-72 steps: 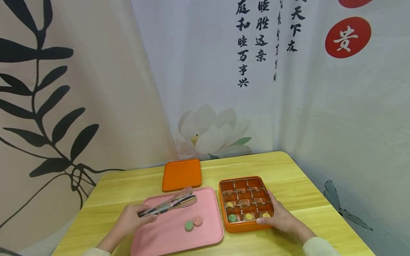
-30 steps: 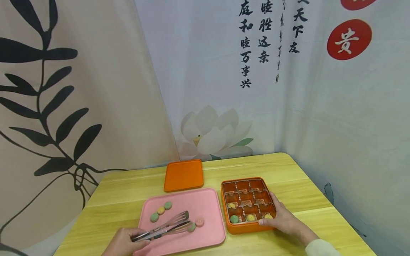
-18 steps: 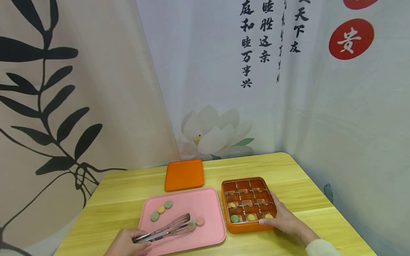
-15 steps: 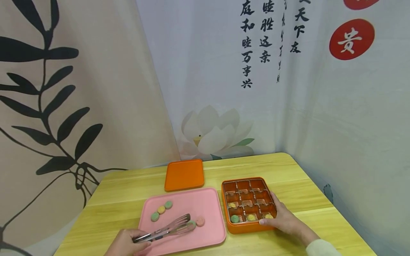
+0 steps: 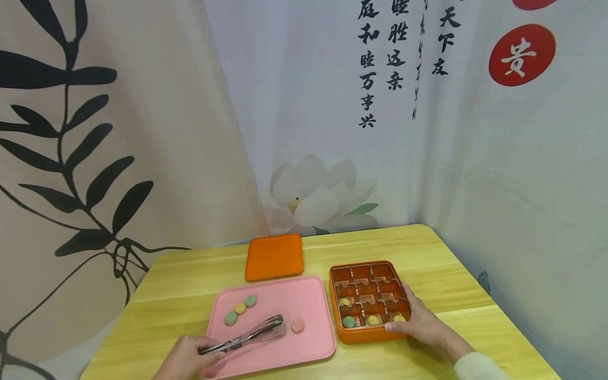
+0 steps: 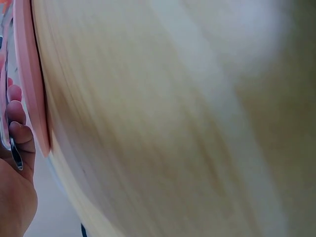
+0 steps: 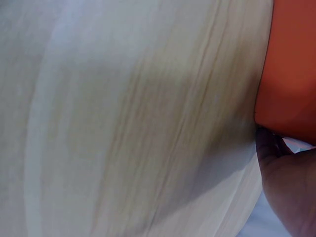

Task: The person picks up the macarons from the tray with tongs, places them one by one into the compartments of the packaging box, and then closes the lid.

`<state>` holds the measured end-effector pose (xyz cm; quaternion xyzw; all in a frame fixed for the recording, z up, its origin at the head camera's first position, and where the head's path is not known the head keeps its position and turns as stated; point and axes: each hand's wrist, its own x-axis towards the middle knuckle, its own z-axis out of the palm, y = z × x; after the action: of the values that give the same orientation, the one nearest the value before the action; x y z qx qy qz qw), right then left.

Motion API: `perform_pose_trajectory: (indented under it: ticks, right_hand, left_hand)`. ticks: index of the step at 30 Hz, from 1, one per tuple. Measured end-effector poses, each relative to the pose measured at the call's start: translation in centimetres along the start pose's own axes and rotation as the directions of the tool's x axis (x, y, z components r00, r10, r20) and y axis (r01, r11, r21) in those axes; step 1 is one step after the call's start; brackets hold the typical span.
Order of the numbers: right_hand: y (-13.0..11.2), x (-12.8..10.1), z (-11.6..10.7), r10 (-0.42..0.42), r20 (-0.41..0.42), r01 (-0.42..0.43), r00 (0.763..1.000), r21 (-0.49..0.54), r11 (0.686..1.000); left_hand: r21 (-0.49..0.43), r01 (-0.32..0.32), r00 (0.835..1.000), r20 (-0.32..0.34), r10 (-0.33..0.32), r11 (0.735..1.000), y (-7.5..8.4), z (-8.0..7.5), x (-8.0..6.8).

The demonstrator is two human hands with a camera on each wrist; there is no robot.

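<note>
My left hand (image 5: 187, 356) holds metal tongs (image 5: 242, 338) over the pink tray (image 5: 311, 351); in the left wrist view, fingers (image 6: 17, 111) curl round the handle. Their arms are close together, with green showing at the tips, apparently a green macaron (image 5: 279, 319) mostly hidden. A pink macaron (image 5: 297, 325) lies just right of the tips. Two green macarons and a yellow macaron (image 5: 240, 308) form a row farther back. My right hand (image 5: 425, 324) grips the near right corner of the orange box (image 5: 363, 336), thumb in front, fingers along its side.
The box has a clear divided insert; its near row holds a green macaron (image 5: 349, 321) and two yellow pieces, with another yellow piece (image 5: 344, 302) behind. An orange lid (image 5: 274, 257) lies behind the tray on the wooden table (image 5: 199, 272). A printed curtain (image 5: 313, 105) hangs behind.
The tongs came down from over the tray's far left towards the near green macaron, uncovering the row. Their spread arms have now closed together at it. The right hand stays on the box.
</note>
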<state>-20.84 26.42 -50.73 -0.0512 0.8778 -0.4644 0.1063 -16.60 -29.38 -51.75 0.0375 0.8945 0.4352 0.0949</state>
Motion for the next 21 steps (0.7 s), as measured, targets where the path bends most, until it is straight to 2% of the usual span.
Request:
perform_pose_trajectory:
  ticks: [7,21]
  right_hand:
    - [-0.2,0.0,0.0,0.011,-0.001,-0.011,1.000,0.006,1.000]
    - [0.0,0.0,0.0,0.009,-0.006,-0.009,1.000,0.001,1.000]
  left_hand:
    - [-0.011,-0.047,0.999,0.024,0.047,0.999,0.2,-0.3,0.2]
    - [0.047,-0.017,0.998,-0.056,0.019,0.999,1.6,-0.1,0.5]
